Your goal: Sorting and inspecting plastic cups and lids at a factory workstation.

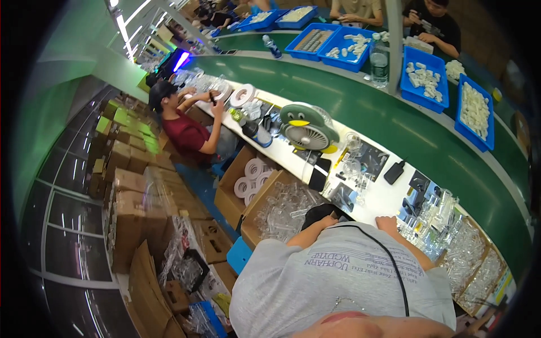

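My right hand (387, 223) rests at the near edge of the white worktop (369, 211), fingers curled in, with nothing seen in them. My left hand (326, 222) is low in front of my body, beside a dark, rounded thing (318, 213) at the worktop's edge; its fingers are too small and partly hidden to read. Clear plastic parts (352, 163) and flat dark pieces (342, 195) lie on the worktop ahead. A black adapter-like block (394, 172) with a cord sits farther back. To the right are more clear plastic parts (431, 217).
A green fan (307, 127) stands on the worktop, before a green conveyor (406, 127). Blue trays (424, 79) of white parts line its far side. At left are an open box (287, 205) of clear plastic, a carton of white rolls (253, 179) and a seated co-worker (189, 129).
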`<state>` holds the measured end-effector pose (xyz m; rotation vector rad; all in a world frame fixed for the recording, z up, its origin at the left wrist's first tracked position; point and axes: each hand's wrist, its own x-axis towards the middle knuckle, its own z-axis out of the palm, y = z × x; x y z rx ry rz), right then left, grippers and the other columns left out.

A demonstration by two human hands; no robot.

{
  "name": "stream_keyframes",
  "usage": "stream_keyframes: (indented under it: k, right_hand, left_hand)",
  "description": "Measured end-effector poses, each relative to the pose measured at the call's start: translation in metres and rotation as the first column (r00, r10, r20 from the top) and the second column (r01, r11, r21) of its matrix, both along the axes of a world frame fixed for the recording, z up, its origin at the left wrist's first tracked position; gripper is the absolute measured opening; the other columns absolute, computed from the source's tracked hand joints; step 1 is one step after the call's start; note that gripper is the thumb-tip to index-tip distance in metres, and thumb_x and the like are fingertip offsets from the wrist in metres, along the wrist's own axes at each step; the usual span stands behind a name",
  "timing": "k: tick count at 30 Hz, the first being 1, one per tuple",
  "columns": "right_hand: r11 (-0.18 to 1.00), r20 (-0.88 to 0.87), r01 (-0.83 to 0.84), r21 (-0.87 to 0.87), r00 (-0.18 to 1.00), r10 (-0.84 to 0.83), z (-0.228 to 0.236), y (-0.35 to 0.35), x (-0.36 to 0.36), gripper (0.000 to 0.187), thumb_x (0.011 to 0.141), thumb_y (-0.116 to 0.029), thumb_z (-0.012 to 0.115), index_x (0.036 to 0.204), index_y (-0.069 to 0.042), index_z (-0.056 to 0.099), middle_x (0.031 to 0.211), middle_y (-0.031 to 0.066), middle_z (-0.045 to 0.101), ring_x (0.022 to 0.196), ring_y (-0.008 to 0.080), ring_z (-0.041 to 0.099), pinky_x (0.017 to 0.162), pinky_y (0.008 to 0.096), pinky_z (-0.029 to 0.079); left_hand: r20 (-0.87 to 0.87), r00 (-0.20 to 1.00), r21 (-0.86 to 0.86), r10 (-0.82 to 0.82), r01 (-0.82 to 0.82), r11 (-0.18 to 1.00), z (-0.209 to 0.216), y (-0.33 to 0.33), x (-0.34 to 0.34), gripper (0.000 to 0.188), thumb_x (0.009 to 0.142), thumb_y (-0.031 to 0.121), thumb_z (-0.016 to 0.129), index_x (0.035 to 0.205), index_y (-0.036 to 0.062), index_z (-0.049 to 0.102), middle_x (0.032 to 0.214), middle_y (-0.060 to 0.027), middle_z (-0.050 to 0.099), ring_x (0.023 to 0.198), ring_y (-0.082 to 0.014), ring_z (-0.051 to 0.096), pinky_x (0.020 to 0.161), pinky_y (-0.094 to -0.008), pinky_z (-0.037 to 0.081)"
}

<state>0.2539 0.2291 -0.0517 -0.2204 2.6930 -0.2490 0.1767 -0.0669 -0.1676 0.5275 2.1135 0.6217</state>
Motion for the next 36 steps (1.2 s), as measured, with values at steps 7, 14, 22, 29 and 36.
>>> stream_keyframes:
  k: [7,14,22,29,36]
  right_hand:
    - [0.999,-0.128,0.027,-0.042,0.991,-0.032,-0.028,-0.002,0.009,0.014,0.071,-0.021,0.056,0.083,-0.012,0.058,0.078,0.0072,0.062,0.077,0.0248,0.060,0.062,0.0473,0.039]
    - [0.724,0.272,0.464,-0.511,0.886,-0.375,0.008,0.012,0.038,0.023,0.073,-0.029,0.062,0.090,-0.014,0.058,0.082,0.0076,0.061,0.080,0.0248,0.058,0.066,0.0382,0.045]
    - [0.209,0.480,0.616,-0.760,0.748,-0.458,0.007,-0.006,0.097,0.031,0.078,-0.020,0.060,0.105,-0.006,0.057,0.089,0.0088,0.063,0.080,0.0150,0.059,0.067,0.0289,0.047]
    - [0.126,0.418,0.639,-0.759,0.626,-0.658,0.018,-0.025,0.129,0.030,0.073,-0.025,0.066,0.097,-0.008,0.064,0.094,0.0111,0.064,0.085,0.0209,0.059,0.071,0.0319,0.045]
    - [-0.188,0.469,0.721,-0.666,0.209,-0.858,0.014,-0.047,0.187,0.027,0.074,-0.020,0.060,0.100,-0.011,0.060,0.084,0.0086,0.064,0.077,0.0189,0.061,0.067,0.0303,0.047]
  left_hand:
    - [0.257,0.905,0.188,-0.340,0.298,0.936,-0.013,-0.019,-0.026,0.039,0.086,0.034,0.047,0.111,0.0045,0.055,0.107,-0.0177,0.058,0.100,-0.0252,0.054,0.085,-0.0333,0.041]
    - [0.294,0.918,-0.042,-0.267,0.292,0.956,0.169,0.022,-0.051,0.049,0.081,0.039,0.053,0.116,0.0031,0.051,0.106,-0.0198,0.058,0.099,-0.0258,0.056,0.083,-0.0341,0.043]
    - [0.055,0.843,0.206,-0.536,0.516,0.832,0.224,0.145,-0.047,0.040,0.085,0.027,0.052,0.119,0.0062,0.049,0.094,-0.0135,0.062,0.077,-0.0204,0.059,0.066,-0.0304,0.046]
    - [0.084,0.596,0.116,-0.799,0.790,0.602,0.216,0.196,-0.032,0.033,0.086,0.025,0.052,0.109,0.0003,0.053,0.074,-0.0096,0.064,0.064,-0.0136,0.058,0.055,-0.0282,0.045]
    - [-0.279,0.708,0.426,-0.649,0.697,0.577,0.224,0.223,-0.030,0.049,0.071,0.005,0.066,0.115,0.0020,0.045,0.106,-0.0133,0.053,0.094,-0.0199,0.055,0.070,-0.0292,0.047]
